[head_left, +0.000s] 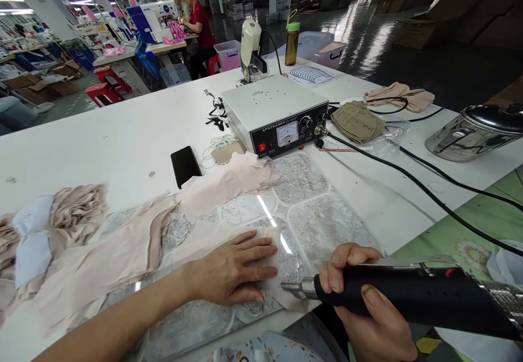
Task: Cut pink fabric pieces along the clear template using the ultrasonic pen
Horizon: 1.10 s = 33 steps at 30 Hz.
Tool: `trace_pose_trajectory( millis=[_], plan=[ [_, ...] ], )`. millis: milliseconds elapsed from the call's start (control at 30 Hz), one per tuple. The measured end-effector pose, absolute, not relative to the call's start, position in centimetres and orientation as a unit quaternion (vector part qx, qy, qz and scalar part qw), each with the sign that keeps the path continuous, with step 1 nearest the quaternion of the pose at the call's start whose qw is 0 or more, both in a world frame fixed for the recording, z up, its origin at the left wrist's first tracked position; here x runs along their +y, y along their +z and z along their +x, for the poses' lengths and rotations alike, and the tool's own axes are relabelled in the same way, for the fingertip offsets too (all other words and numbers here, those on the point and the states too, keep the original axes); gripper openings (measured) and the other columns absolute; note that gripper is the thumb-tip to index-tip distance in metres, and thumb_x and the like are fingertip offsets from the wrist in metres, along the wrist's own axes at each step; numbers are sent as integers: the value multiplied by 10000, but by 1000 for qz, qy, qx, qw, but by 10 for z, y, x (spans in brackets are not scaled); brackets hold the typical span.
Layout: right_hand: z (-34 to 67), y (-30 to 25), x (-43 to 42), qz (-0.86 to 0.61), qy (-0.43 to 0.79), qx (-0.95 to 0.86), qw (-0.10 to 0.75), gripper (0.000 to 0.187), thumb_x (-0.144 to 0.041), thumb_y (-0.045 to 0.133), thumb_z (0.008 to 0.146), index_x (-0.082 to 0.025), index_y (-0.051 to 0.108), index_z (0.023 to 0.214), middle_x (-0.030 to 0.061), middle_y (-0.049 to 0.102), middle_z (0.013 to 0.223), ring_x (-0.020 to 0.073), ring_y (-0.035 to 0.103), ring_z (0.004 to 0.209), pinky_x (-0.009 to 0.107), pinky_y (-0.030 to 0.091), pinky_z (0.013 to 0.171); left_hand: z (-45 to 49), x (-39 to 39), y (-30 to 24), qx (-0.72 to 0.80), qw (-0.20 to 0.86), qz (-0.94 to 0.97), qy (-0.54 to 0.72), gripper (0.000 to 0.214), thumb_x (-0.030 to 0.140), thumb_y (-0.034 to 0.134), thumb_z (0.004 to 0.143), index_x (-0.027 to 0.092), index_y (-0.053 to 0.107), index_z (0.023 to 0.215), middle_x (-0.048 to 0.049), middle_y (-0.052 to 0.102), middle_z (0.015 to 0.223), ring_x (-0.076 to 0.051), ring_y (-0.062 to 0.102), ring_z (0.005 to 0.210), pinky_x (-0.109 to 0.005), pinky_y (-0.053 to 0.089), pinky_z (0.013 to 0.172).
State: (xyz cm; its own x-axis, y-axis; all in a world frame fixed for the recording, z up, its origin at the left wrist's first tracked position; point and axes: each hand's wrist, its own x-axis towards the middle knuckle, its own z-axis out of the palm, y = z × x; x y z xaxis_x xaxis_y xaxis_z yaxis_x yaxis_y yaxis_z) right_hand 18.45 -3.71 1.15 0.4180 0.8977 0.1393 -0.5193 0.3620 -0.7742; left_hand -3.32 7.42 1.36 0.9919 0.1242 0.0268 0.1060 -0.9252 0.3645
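My left hand [241,269] lies flat, fingers spread, on a pale pink fabric piece [196,245] over a clear patterned mat [330,218]. Wrapped in my right hand [376,307] is a black handheld ultrasonic tool [392,291]. Its metal tip points left and sits at the fabric's right edge, close to my left fingers; whether it touches cannot be made out. Beyond my left hand rests another pink fabric piece [229,182]. A layered stack of pink fabric [114,247] is spread left of my forearm.
The ultrasonic generator box [278,111] stands behind the mat, with a black cable [408,174] running right. Nearby are a phone [186,166], a steel pitcher [474,133], brown card templates [357,122] and a bottle [292,43]. Bundled fabric [77,209] lies left. People sit at sewing machines behind.
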Motion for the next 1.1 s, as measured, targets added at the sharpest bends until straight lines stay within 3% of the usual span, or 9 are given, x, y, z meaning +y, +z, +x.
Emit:
trace_pose_trajectory(
  millis=[333,600,1100],
  plan=[
    [184,14,-37,-335,457,-291,771,125,-338,594,829,-241,601,907,4,497,789,96,513,530,277,478,490,-33,74,15,57,190,980,14,559,519,446,985,150,440,1404,-146,431,1474,-277,346,1408,-461,164,1207],
    [185,12,-39,-327,461,-293,771,128,-331,590,832,-235,598,917,5,503,800,91,525,543,268,485,498,-32,73,16,62,188,980,22,494,527,420,990,202,525,1347,-124,452,1463,-277,383,1387,-461,201,1194],
    [183,17,-27,-335,400,-309,795,106,-299,613,804,-215,584,860,-8,507,767,100,518,552,275,489,503,-32,72,16,69,187,980,4,486,545,395,992,229,538,1334,-105,431,1479,-269,357,1400,-460,186,1193]
  ],
)
